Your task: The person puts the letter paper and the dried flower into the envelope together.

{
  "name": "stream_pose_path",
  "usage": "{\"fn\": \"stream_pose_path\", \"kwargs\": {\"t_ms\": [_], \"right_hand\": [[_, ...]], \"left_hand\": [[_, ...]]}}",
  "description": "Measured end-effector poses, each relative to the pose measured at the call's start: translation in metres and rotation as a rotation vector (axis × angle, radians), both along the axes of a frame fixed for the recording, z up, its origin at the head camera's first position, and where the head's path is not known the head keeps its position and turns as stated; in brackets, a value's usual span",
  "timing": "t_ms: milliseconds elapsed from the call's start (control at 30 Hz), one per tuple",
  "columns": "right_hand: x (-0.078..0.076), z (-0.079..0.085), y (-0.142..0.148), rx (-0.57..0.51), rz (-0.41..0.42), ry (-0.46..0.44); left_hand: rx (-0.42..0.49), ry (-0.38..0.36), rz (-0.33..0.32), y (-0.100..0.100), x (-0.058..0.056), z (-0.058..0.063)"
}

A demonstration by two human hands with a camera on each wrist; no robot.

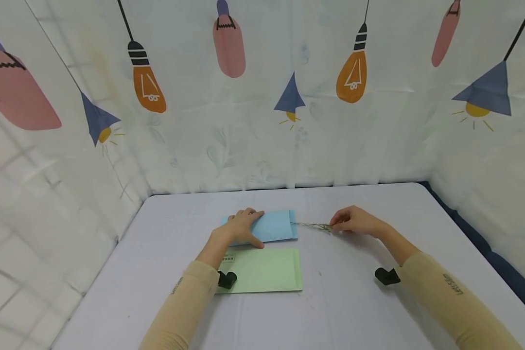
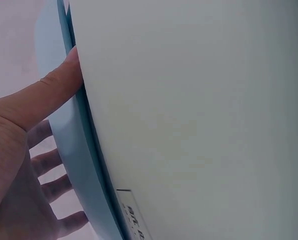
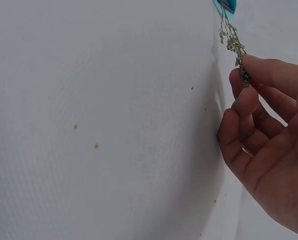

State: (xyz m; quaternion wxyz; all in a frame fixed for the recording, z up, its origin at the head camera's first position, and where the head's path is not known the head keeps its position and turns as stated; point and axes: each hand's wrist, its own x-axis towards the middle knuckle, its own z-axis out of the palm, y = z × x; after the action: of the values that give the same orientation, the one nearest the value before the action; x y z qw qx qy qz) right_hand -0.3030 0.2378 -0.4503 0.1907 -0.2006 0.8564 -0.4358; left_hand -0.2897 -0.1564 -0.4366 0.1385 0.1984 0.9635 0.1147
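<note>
A light blue paper envelope [image 1: 273, 226] lies on the table, its flap end facing right. My left hand [image 1: 244, 228] spans it, thumb at the near edge and fingers spread toward the far edge; in the left wrist view the thumb [image 2: 54, 87] presses the edge, where two blue layers stand slightly apart. My right hand [image 1: 354, 221] pinches the flowery end of a thin dried flower sprig [image 3: 233, 45] between thumb and fingertips. The sprig's stems point left and reach the envelope's right end; how far in they go is hidden.
A pale green envelope [image 1: 267, 272] with a small printed box lies just nearer than the blue one, partly under the left forearm. White cloth covers the table [image 1: 328, 311], with tiny specks on it. A patterned curtain [image 1: 253, 136] hangs behind the table.
</note>
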Motion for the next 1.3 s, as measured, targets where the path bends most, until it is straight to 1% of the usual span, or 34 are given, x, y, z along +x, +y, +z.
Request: {"fn": "stream_pose_path", "kwargs": {"t_ms": [200,467,567,733,900,1100,1300], "right_hand": [[0.002,0.003,-0.011,0.010,-0.005,0.003],[-0.004,0.004,-0.025,-0.002,0.012,0.048],[-0.006,0.003,-0.031,-0.015,-0.003,0.047],[-0.008,0.001,-0.042,-0.025,-0.030,0.073],[-0.009,-0.001,-0.050,-0.046,-0.035,0.093],[-0.008,-0.004,-0.059,-0.053,-0.024,0.080],[-0.008,-0.009,-0.065,-0.080,-0.057,0.039]], "left_hand": [[-0.008,0.001,-0.004,0.001,0.000,0.001],[0.013,0.005,-0.007,0.001,0.000,0.000],[0.015,0.004,-0.006,0.000,0.000,0.000],[0.015,0.005,-0.003,0.001,0.001,0.001],[0.008,0.009,0.001,0.001,0.001,0.001],[0.009,0.012,0.004,0.000,0.000,-0.002],[0.012,0.008,0.006,0.000,-0.001,-0.002]]}}
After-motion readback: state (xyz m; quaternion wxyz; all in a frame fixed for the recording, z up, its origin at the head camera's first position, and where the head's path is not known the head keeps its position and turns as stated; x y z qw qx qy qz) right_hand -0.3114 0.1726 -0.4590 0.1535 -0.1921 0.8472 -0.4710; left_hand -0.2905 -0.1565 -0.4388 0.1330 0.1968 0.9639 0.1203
